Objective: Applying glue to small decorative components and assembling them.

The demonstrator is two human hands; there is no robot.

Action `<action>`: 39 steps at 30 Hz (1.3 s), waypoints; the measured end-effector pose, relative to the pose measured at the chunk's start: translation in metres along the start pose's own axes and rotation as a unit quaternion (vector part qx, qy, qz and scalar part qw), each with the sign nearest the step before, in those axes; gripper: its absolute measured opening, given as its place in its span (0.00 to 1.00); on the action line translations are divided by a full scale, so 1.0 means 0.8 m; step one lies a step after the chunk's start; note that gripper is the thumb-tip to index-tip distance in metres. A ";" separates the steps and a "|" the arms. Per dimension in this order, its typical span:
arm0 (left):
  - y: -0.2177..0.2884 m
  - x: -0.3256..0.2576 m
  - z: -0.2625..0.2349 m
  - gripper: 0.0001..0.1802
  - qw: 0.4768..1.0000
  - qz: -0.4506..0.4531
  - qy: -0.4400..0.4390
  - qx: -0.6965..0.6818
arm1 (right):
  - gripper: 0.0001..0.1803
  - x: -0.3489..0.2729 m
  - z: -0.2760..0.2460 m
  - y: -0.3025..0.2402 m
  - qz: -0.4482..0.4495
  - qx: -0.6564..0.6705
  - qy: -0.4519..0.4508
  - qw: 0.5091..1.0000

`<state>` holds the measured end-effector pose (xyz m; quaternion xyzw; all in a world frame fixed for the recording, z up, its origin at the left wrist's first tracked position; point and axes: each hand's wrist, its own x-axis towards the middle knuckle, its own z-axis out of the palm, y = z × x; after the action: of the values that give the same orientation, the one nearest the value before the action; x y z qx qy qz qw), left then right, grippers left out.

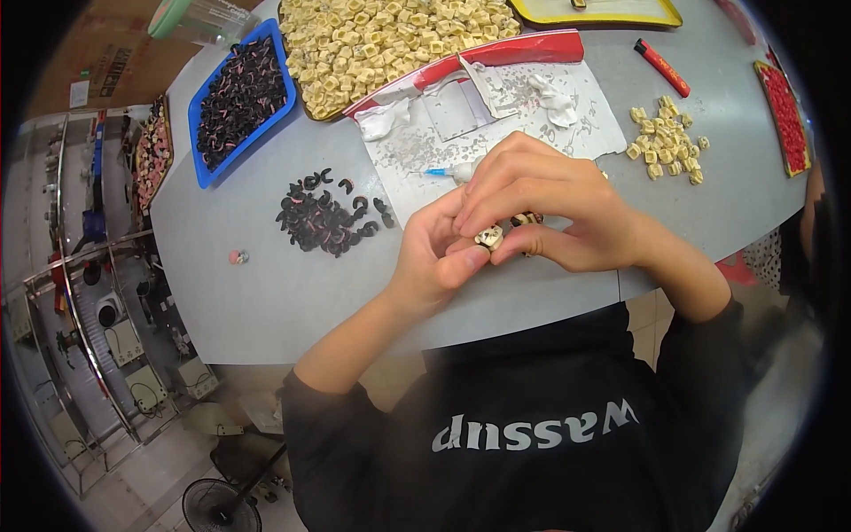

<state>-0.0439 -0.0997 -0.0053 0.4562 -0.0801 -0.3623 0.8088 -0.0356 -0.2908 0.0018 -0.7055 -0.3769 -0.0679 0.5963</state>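
Both hands meet over the near part of the grey table. Between the fingertips of my left hand (436,253) is a small cream figure piece (488,237) with black marks. My right hand (558,199) closes in from the other side, its thumb and fingers at the same piece. Under the right fingers shows a small black-and-cream striped bit (527,218), partly hidden. Just beyond the hands, a small bottle with a blue nozzle (439,171) lies on a white sheet (399,164). Left of them is a loose pile of black curved pieces (319,217) with pinkish edges.
A blue tray (202,168) of black pieces stands at the far left, beside a large heap of cream pieces (399,44). Crumpled tissue (386,118) lies on the sheet. To the right are a red marker-like stick (663,68), a small cream pile (667,142) and a tray of red pieces (782,115).
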 end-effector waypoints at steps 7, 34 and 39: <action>-0.006 0.001 -0.004 0.28 1.000 -0.022 0.003 -0.017 | 0.15 -0.001 0.006 -0.001 0.002 -0.026 0.012 1.000; -0.017 0.003 -0.001 0.17 0.987 -0.073 -0.021 -0.141 | 0.14 -0.002 0.001 -0.002 0.058 0.014 -0.009 0.998; -0.021 -0.001 -0.006 0.18 0.980 -0.078 -0.069 -0.170 | 0.14 -0.003 0.002 -0.002 0.042 0.010 -0.024 0.999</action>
<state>-0.0508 -0.1016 -0.0213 0.2909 -0.0371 -0.4628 0.8366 -0.0391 -0.2909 0.0012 -0.7162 -0.3618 -0.0223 0.5963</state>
